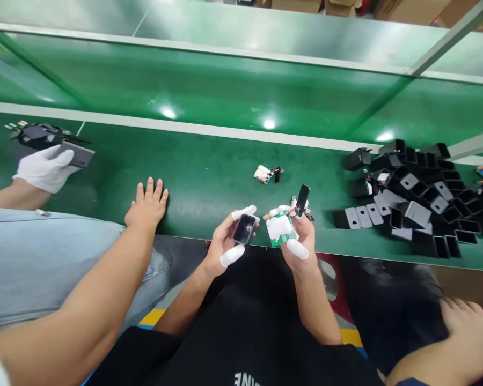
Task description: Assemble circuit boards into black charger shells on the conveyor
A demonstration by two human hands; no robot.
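Observation:
My left hand [221,244], with white finger cots on some fingers, is closed around a black rectangular casing [244,229] whose hollow end faces up toward me. To its right, my right hand [301,244] grips a green circuit board [280,229] with white filler over its parts. A small black piece [303,199] on red and black wires sticks up from that board. Both hands are apart, just above the table's near edge. Another wired circuit board [263,173] lies beyond them, and a further one is partly hidden behind my right hand.
On the right, many black casings [451,214] and grey end plates [363,216] lie heaped. At left, a co-worker's gloved hand [44,169] holds a grey casing by black parts; their bare hand [147,203] rests on the green table [201,155]. Another person's hand [469,327] is at lower right.

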